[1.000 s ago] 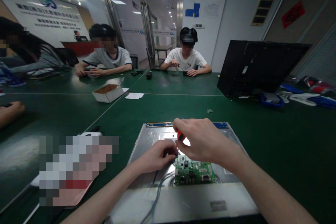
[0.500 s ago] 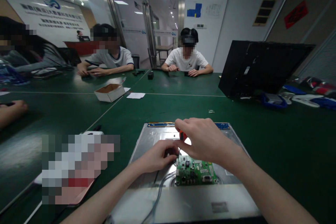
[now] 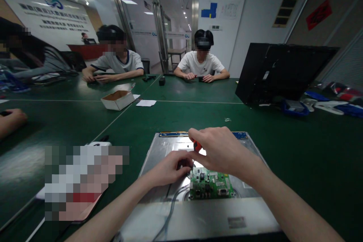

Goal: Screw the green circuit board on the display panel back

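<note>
A silver metal monitor back panel [image 3: 159, 151] lies on the green table in front of me. On it sits a green circuit board [image 3: 211, 186] with grey cables [image 3: 170, 208] running toward me. My right hand [image 3: 219, 151] is closed around a screwdriver with a red handle [image 3: 196, 145], held upright at the board's upper left corner. My left hand [image 3: 170, 168] is pinched beside the screwdriver's tip, touching the panel. A thin blue strip board [image 3: 238, 135] runs along the panel's far edge.
A black monitor housing [image 3: 278, 72] stands at the right. A small open cardboard box [image 3: 117, 99] and a paper slip [image 3: 145, 103] lie mid-table. Three people sit across and left; another person's hand [image 3: 11, 119] rests at the left edge. A blurred object [image 3: 85, 181] lies left of the panel.
Both hands stay at the board's corner with only slight shifts. The person opposite has moved their hands a little.
</note>
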`<state>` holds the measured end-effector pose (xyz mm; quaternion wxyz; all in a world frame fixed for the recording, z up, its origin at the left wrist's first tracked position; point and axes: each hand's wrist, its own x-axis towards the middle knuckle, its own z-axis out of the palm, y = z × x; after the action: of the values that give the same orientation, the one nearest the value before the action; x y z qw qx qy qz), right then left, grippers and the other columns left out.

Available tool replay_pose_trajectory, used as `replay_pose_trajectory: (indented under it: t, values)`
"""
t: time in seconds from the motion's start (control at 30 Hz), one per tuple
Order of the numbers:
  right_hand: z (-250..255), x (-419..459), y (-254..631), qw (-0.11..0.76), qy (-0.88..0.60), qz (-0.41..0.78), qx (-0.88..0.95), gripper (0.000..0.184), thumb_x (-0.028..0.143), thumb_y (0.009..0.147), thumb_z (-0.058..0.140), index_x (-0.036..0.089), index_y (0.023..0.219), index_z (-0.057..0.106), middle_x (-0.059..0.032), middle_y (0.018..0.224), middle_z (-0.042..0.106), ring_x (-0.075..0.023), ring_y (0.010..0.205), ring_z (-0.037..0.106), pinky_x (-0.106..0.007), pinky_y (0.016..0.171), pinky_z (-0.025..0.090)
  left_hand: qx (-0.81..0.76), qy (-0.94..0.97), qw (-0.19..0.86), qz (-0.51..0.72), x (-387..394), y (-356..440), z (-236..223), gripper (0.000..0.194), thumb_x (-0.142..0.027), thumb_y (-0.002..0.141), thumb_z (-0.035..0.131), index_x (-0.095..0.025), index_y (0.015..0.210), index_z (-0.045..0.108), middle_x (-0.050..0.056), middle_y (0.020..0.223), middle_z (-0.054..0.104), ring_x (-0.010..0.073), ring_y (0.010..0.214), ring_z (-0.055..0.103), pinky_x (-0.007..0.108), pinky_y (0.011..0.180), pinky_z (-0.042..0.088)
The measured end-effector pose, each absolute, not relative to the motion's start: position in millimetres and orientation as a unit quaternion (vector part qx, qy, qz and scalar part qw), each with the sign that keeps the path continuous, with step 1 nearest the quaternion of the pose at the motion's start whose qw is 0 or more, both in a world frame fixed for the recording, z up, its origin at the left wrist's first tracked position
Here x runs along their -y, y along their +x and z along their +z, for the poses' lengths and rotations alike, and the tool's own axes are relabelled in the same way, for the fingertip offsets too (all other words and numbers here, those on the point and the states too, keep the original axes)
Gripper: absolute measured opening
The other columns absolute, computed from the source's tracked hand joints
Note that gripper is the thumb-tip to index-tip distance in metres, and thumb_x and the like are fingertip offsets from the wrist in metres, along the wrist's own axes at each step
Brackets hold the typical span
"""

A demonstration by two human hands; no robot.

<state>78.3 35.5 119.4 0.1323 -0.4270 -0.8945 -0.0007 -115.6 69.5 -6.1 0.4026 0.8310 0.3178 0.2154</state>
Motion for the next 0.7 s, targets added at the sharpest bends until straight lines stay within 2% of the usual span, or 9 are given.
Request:
replay_pose_trajectory:
  t: [0.1, 0.17, 0.27, 0.43, 0.5, 0.6, 0.7]
  values:
    - [118.5, -36.1, 78.2, 0.132, -0.431, -0.01, 0.892, 0.014, 0.034, 0.089, 0.055, 0.021, 0.087, 0.053, 0.0012, 0.072, 0.065, -0.0124, 0.059, 0.054, -0.025, 0.049, 0.022, -0.322, 0.829, 0.404, 0.214, -69.1, -115.5, -6.0, 0.011, -0.013, 0.081, 0.055, -0.015, 0.089, 0.061, 0.003, 0.086, 0.064, 0.0172, 0.075, 0.059, 0.028, 0.068, 0.048]
    - [118.9, -35.7, 78.4, 0.136, -0.427, -0.008, 0.894, 0.008, 0.027, 0.086, 0.055, 0.02, 0.088, 0.052, 0.0009, 0.075, 0.065, -0.0119, 0.059, 0.053, -0.025, 0.049, 0.021, -0.329, 0.83, 0.4, 0.206, -69.4, -115.8, -7.3, 0.007, -0.015, 0.082, 0.056, -0.015, 0.087, 0.06, 0.003, 0.083, 0.063, 0.0172, 0.073, 0.058, 0.028, 0.067, 0.048]
    - [120.1, -35.2, 79.7, 0.135, -0.418, 0.009, 0.898, 0.014, 0.023, 0.081, 0.058, 0.019, 0.093, 0.051, -0.0008, 0.081, 0.065, -0.0122, 0.062, 0.053, -0.025, 0.05, 0.022, -0.331, 0.833, 0.393, 0.203, -69.8, -116.3, -8.4, 0.006, -0.017, 0.083, 0.056, -0.015, 0.087, 0.06, 0.003, 0.082, 0.063, 0.0178, 0.074, 0.058, 0.029, 0.067, 0.048]
    - [119.6, -36.8, 81.8, 0.124, -0.428, -0.007, 0.895, 0.019, 0.04, 0.088, 0.057, 0.021, 0.088, 0.054, 0.001, 0.072, 0.065, -0.0134, 0.059, 0.055, -0.026, 0.05, 0.02, -0.324, 0.836, 0.391, 0.207, -68.8, -116.2, -7.1, 0.01, -0.014, 0.082, 0.056, -0.016, 0.09, 0.061, 0.003, 0.086, 0.064, 0.0177, 0.076, 0.059, 0.029, 0.07, 0.048]
    - [119.5, -36.6, 81.8, 0.124, -0.431, -0.009, 0.894, 0.014, 0.035, 0.089, 0.055, 0.021, 0.086, 0.055, 0.0014, 0.071, 0.065, -0.0131, 0.058, 0.054, -0.026, 0.049, 0.02, -0.328, 0.837, 0.387, 0.206, -68.4, -116.2, -7.4, 0.01, -0.013, 0.082, 0.056, -0.016, 0.09, 0.061, 0.003, 0.085, 0.064, 0.0174, 0.074, 0.059, 0.028, 0.068, 0.048]
    - [120.3, -35.2, 81.9, 0.135, -0.42, 0.003, 0.898, 0.008, 0.023, 0.083, 0.057, 0.02, 0.089, 0.053, 0.0005, 0.078, 0.066, -0.0125, 0.061, 0.054, -0.026, 0.05, 0.021, -0.328, 0.84, 0.38, 0.204, -68.1, -116.3, -7.9, 0.009, -0.015, 0.083, 0.055, -0.015, 0.091, 0.061, 0.003, 0.084, 0.064, 0.0179, 0.074, 0.058, 0.029, 0.067, 0.047]
    - [120.9, -35.3, 82.3, 0.135, -0.416, 0.004, 0.899, 0.013, 0.027, 0.082, 0.06, 0.02, 0.091, 0.053, 0.0004, 0.079, 0.066, -0.0128, 0.062, 0.054, -0.025, 0.05, 0.022, -0.319, 0.847, 0.372, 0.205, -67.6, -116.1, -6.8, 0.01, -0.016, 0.085, 0.054, -0.016, 0.092, 0.06, 0.003, 0.084, 0.063, 0.0183, 0.075, 0.058, 0.029, 0.068, 0.047]
